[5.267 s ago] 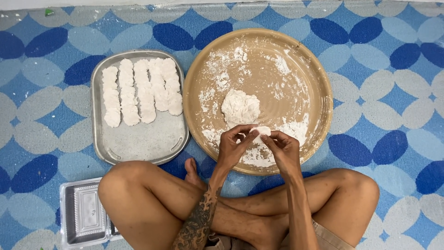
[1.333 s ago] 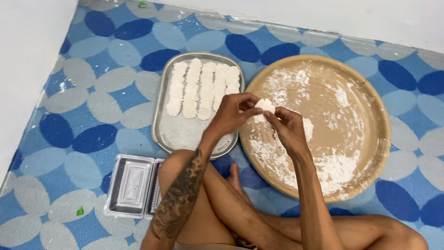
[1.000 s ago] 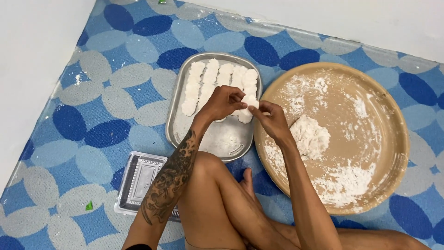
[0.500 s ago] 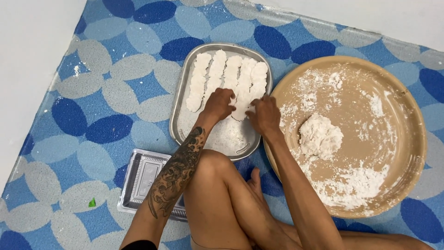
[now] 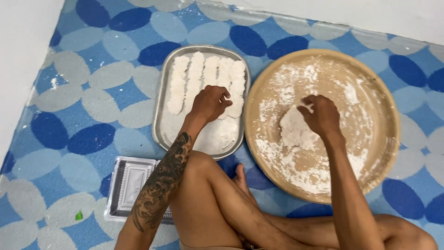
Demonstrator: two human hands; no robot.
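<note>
Clear plastic is the nearest thing: an empty lidded container [image 5: 132, 185] lies on the floor mat [image 5: 69, 115], just beside the person's left knee. The mat has a pattern of blue and grey ovals.

Further from the body, the left hand [image 5: 209, 103] is over the metal tray [image 5: 166, 129]. Its fingers are curled with the tips close together, and they touch the lower end of one row of shaped dough pieces [image 5: 206, 76]. I cannot tell if the fingers pinch a piece or only press on it. The pieces lie in five rows in the far half of the tray; the near half is bare and dusted with flour.

The right hand [image 5: 320, 115] is over the round brown platter [image 5: 388, 134], to the right of the tray. Its fingers bend downward, loosely open, and rest on the far edge of the white dough lump [image 5: 293, 134], which lies near the middle of the platter. Loose flour [image 5: 300, 173] is spread around the lump.

Behind all lies a white wall [image 5: 370, 14].
</note>
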